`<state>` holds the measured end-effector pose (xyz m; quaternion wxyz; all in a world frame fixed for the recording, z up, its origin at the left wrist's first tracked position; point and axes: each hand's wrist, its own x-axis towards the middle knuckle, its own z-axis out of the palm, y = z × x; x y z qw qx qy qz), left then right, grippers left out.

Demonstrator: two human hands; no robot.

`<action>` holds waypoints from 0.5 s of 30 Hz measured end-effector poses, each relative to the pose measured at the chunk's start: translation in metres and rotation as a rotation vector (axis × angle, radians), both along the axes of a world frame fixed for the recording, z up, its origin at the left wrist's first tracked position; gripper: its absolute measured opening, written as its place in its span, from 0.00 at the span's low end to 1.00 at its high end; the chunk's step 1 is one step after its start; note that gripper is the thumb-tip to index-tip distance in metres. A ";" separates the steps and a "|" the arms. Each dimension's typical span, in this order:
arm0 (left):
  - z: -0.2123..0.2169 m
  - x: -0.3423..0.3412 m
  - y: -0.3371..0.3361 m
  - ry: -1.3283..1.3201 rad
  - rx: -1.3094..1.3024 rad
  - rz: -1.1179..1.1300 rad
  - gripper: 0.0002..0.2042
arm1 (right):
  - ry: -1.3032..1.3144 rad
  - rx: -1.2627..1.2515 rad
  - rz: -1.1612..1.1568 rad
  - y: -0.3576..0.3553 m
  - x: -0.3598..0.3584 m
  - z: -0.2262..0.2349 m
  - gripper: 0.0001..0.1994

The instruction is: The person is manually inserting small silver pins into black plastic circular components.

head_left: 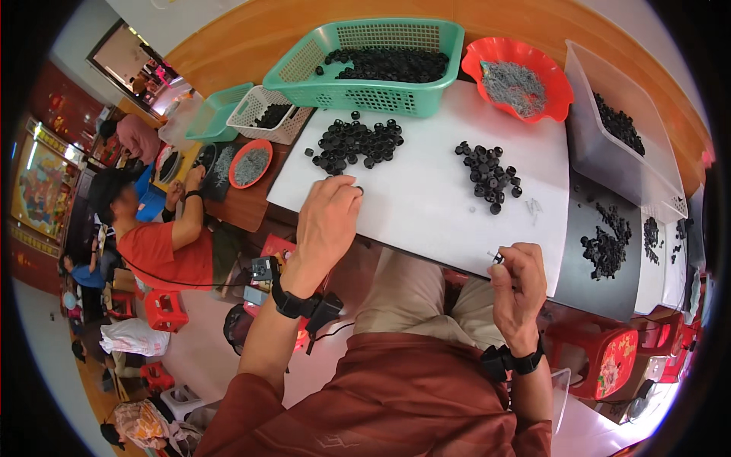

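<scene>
My left hand (327,221) reaches over the white board (426,198), its fingertips pinching a small black cap at the near edge of the left pile of black caps (358,142). My right hand (518,282) is raised near the board's front edge, fingers closed on a small metal piece with a black part. A second pile of black caps (489,174) lies toward the board's right side. A few small metal springs (533,206) lie loose beside it.
A green basket (365,84) of black caps and a red bowl (560,84) of metal springs stand at the back. A clear bin (609,152) is at the right, with more caps (605,247) on a dark sheet. Another person (152,244) works at the left.
</scene>
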<state>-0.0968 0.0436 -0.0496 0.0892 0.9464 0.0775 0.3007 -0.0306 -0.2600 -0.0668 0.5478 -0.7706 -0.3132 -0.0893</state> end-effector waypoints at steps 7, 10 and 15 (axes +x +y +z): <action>0.012 0.010 -0.024 0.093 -0.338 -0.167 0.08 | 0.059 0.047 0.015 0.000 0.001 -0.003 0.10; 0.011 0.013 -0.021 0.161 -0.390 -0.161 0.09 | 0.076 0.074 0.027 -0.001 0.001 -0.003 0.10; 0.014 0.013 -0.018 0.166 -0.294 -0.238 0.09 | 0.080 0.071 0.029 -0.002 0.001 -0.001 0.09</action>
